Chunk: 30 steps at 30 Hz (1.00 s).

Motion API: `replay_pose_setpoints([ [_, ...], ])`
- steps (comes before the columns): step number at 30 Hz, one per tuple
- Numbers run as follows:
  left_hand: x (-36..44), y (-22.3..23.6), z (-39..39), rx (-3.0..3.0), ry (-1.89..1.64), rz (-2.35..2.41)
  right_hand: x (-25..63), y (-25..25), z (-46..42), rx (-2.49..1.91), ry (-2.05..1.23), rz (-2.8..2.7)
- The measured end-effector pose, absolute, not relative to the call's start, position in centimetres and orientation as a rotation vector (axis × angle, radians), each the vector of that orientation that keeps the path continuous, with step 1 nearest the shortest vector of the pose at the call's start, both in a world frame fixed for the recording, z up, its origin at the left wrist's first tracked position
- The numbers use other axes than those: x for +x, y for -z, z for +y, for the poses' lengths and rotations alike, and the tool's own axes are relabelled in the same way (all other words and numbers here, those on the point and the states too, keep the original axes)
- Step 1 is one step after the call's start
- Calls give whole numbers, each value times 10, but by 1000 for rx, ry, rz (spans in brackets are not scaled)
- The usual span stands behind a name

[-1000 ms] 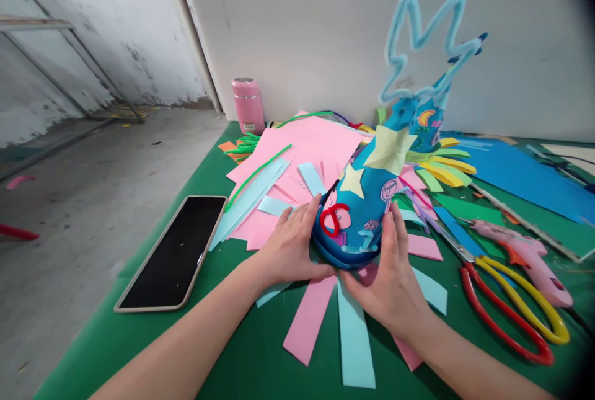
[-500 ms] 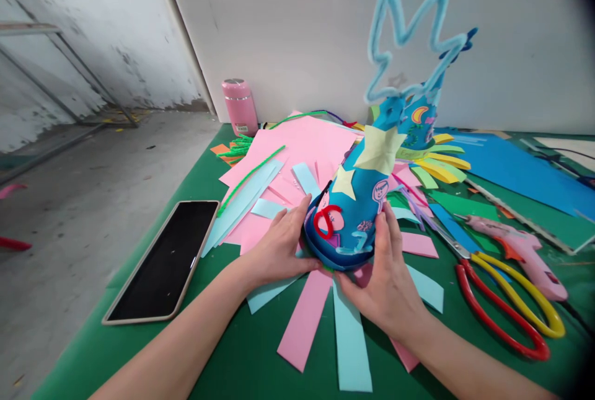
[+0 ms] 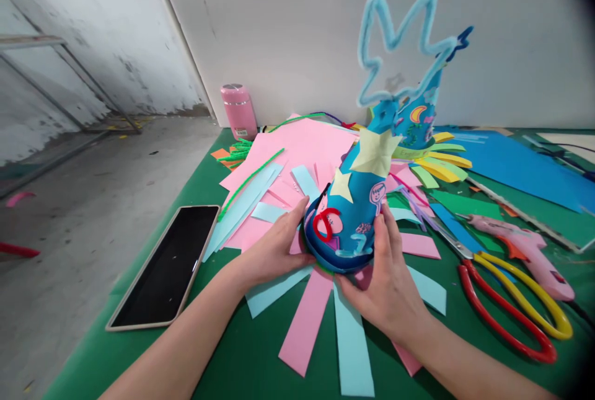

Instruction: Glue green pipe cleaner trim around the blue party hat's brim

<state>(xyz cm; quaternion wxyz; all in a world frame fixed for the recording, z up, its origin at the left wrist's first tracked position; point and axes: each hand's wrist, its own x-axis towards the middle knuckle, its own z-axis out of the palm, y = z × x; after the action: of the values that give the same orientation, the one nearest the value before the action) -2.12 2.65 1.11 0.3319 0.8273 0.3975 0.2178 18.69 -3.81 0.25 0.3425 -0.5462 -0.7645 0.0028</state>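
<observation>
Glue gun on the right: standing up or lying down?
Lying on its side: the glue gun has its body and handle flat along the green table, with no hand on it.

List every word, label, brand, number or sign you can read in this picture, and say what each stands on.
"1", apparently: light blue figure on the blue cone hat.
Red curl on the hat: perhaps 6 or 9; cannot tell.
Marks on the pink face cutout: too small to read.
Label on the pink flask: too blurred to read.
</observation>
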Motion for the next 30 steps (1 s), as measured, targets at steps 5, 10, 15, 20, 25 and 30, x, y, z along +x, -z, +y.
replay_pose_setpoints([
  [5,-19,-14,25,2225,-568,1051,186,-2,-38,-1408,-1,-1981],
  [10,-17,-14,22,2251,-586,1075,186,0,-39,-1422,2,-1968],
  [15,-16,-18,17,2284,-570,1094,187,1,-39,-1411,-6,-1967],
  [20,-34,-40,32,2344,-408,1661,187,0,-40,-1407,-4,-1969],
  [25,-64,-59,82,2236,-278,2192,186,0,-39,-1406,6,-1969],
  [30,-79,-56,113,2198,-31,2290,187,1,-39,-1418,-2,-1974],
])
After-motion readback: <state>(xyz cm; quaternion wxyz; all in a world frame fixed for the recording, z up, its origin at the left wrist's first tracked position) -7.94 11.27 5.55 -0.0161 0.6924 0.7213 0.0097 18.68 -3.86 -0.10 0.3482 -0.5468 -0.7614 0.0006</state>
